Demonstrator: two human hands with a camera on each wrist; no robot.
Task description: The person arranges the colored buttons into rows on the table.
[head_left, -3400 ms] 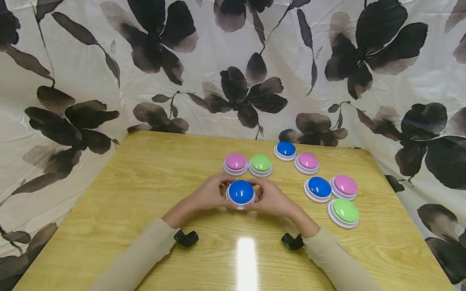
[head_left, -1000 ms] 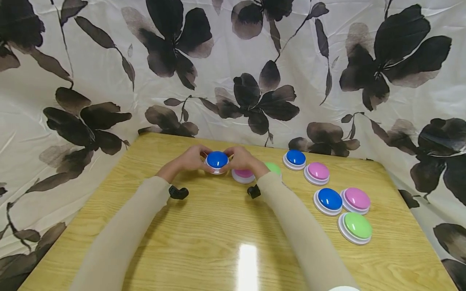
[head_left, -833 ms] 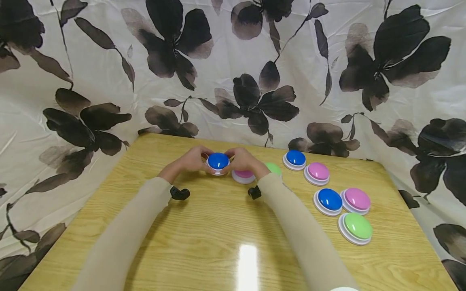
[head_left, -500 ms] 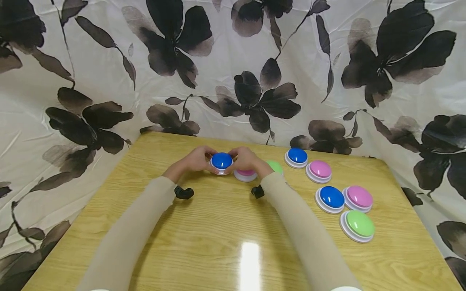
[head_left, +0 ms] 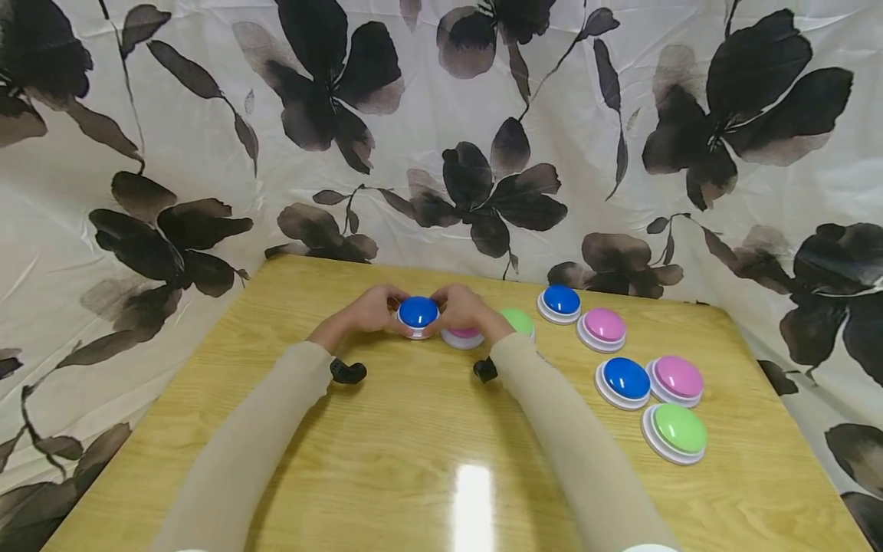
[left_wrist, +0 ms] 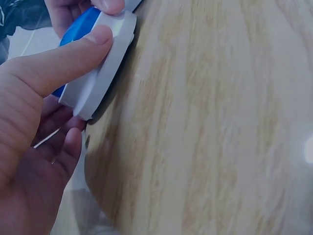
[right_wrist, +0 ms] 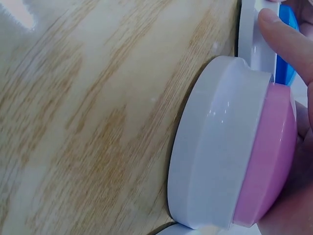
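Note:
A blue dome push button [head_left: 418, 312] on a white round base is at the back of the table, left of centre. My left hand [head_left: 372, 310] grips its left side, thumb [left_wrist: 80, 56] along the white base in the left wrist view. On the other side my right hand [head_left: 465, 309] holds it, thumb on the base. The base sits right at the wood, with a dark shadow under its edge. A pink push button [right_wrist: 220, 142] stands beside it, under my right hand, its base close against the blue one's. The right hand partly covers this pink button in the head view.
A green button [head_left: 517, 320] stands behind my right wrist. Farther right are a blue button [head_left: 559, 300] and a pink one [head_left: 602, 325]; nearer, another blue [head_left: 624, 379], pink [head_left: 677, 377] and green [head_left: 679, 429] cluster. A floral cloth [head_left: 414, 107] hangs behind the table.
Over the earlier seconds both hands carried the blue button from the table's middle to the back left, beside the pink one. In the last second it shifted slightly right and nearer me.

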